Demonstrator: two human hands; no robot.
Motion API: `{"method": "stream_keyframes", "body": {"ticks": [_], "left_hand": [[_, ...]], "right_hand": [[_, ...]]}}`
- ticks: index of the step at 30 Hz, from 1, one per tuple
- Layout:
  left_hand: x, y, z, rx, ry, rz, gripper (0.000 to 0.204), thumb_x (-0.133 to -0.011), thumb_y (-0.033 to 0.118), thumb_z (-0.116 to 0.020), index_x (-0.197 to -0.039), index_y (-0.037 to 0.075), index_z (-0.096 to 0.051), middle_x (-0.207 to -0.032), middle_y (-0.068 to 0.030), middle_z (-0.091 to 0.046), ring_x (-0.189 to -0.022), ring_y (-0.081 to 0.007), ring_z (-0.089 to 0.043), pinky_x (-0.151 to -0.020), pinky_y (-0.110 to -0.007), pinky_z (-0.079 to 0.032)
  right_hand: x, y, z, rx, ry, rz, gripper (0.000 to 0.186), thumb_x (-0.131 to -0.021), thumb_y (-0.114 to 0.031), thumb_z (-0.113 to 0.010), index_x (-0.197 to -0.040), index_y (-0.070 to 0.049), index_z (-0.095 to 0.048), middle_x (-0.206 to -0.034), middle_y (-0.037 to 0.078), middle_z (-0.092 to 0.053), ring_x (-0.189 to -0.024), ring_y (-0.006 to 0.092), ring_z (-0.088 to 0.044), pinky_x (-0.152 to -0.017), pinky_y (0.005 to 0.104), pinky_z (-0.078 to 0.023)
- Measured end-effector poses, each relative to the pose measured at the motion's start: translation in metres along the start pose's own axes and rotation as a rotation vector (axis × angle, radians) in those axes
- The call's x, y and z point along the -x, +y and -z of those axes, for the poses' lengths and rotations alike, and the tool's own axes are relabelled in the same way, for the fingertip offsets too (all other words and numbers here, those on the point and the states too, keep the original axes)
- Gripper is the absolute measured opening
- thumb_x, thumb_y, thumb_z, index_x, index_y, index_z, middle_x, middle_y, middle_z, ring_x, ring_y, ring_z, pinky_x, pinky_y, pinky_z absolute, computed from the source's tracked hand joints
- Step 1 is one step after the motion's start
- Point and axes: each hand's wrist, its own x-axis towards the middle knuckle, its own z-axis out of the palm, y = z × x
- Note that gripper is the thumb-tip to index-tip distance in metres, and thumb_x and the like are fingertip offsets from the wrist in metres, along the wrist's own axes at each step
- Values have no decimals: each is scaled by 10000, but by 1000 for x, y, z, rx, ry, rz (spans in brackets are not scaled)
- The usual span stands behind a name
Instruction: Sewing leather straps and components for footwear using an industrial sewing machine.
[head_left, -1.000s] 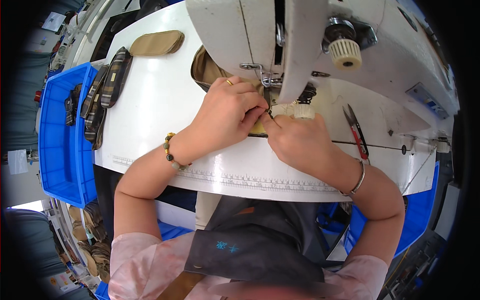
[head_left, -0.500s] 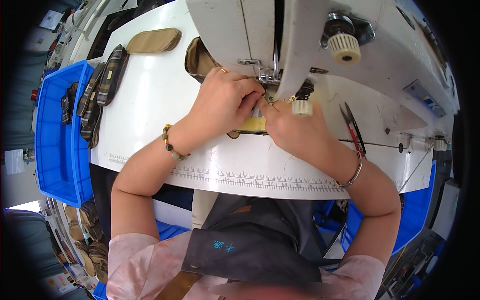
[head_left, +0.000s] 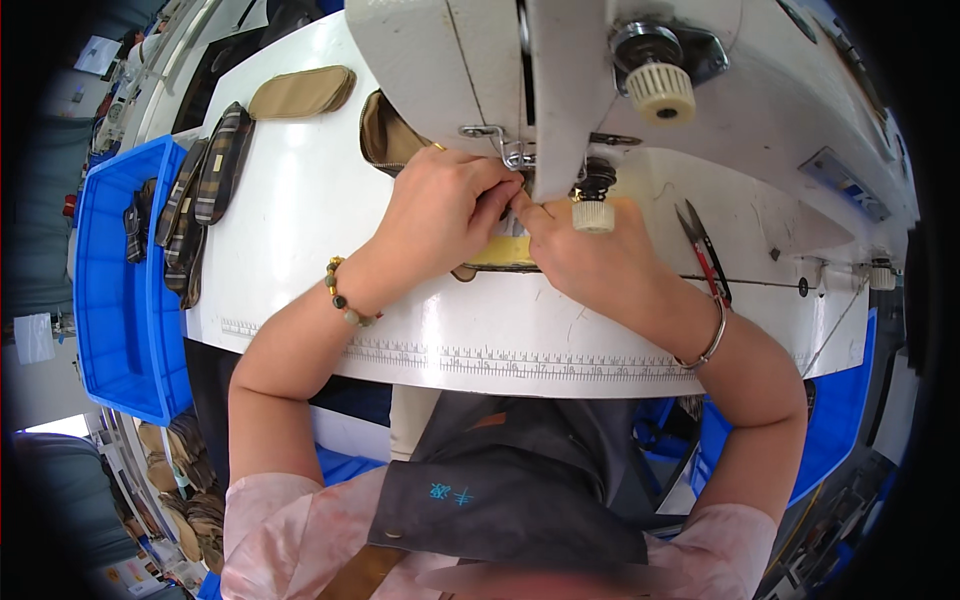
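My left hand (head_left: 432, 205) is closed, thumb and index finger pinched on the edge of a small fabric pouch by the presser foot (head_left: 515, 155) of a white sewing machine (head_left: 650, 105). Left of the foot, the open end of that pouch (head_left: 388, 132) shows a tan lining and a dark zipper edge. Opposite, my right hand (head_left: 592, 248) has its fingers curled in, the index fingertip meeting the left fingertips at the pouch's edge. A yellow strip (head_left: 505, 252) lies between the hands. The stitching spot is largely hidden by my fingers.
Red-handled thread snips (head_left: 710, 255) lie to the right. A tan oval piece (head_left: 302, 92) and several plaid pouches (head_left: 222, 165) rest on the left, by a blue bin (head_left: 125, 285). A printed ruler (head_left: 480, 358) runs along the table's (head_left: 290, 230) front edge.
The whole view has shifted slightly, with the machine head appearing further left. Both hands keep nearly the same pinch on the pouch beside the presser foot.
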Motion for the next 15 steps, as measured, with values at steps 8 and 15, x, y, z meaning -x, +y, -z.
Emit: {"method": "stream_keyframes", "body": {"ticks": [8,15], "left_hand": [[3,1,2,13,11,-17,68,-840,75,-682,-867,47,-737,-740,-126,-668,-683,-348,-616,-655,-420,-493],[13,21,21,-286,-64,-100,305,-784,119,-755,-1079,58,-708,-1012,-99,-668,-941,-260,-626,-856,-408,-424]], "right_hand": [[-5,2,-4,-290,194,-34,137,-758,-146,-681,-643,-72,-685,-661,91,-602,-552,258,-642,-494,393,-490],[-2,7,-1,-263,116,-62,114,-774,-145,-688,-699,-60,-698,-689,95,-613,-587,251,-663,-513,381,-504]]}}
